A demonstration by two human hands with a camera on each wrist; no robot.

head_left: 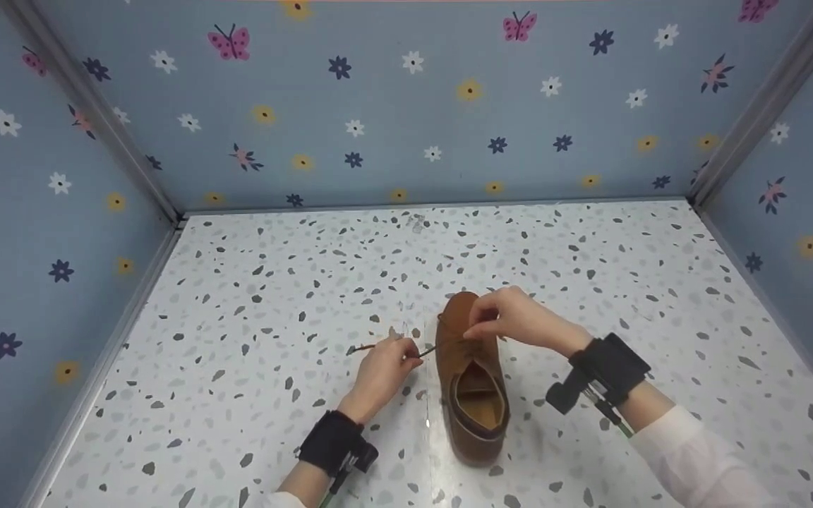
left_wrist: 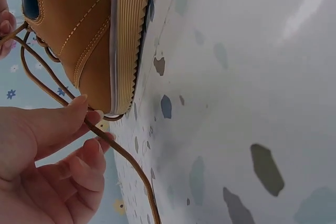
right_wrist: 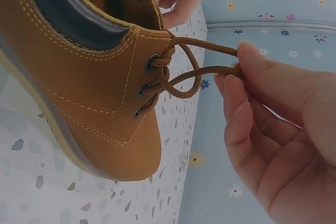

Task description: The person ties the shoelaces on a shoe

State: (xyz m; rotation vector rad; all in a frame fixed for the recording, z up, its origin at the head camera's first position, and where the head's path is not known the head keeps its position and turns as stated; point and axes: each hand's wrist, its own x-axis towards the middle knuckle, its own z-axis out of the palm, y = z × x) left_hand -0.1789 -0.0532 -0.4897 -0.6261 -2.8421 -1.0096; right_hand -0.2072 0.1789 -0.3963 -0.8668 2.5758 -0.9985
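A tan leather lace-up shoe stands upright on the speckled floor, its toe pointing away from me. Brown shoelace runs through the eyelets and is crossed over the tongue. To the left of the shoe, my left hand pinches one shoelace between thumb and fingers, with the free end trailing past them. Above the front of the shoe, my right hand pinches a doubled length of lace, a loop, between thumb and forefinger. Both lengths stretch from the top of the lacing.
Speckled white terrazzo-like surface lies under the shoe. Blue panels with flowers and butterflies close off the back and both sides. Black bands with small cameras sit on both wrists.
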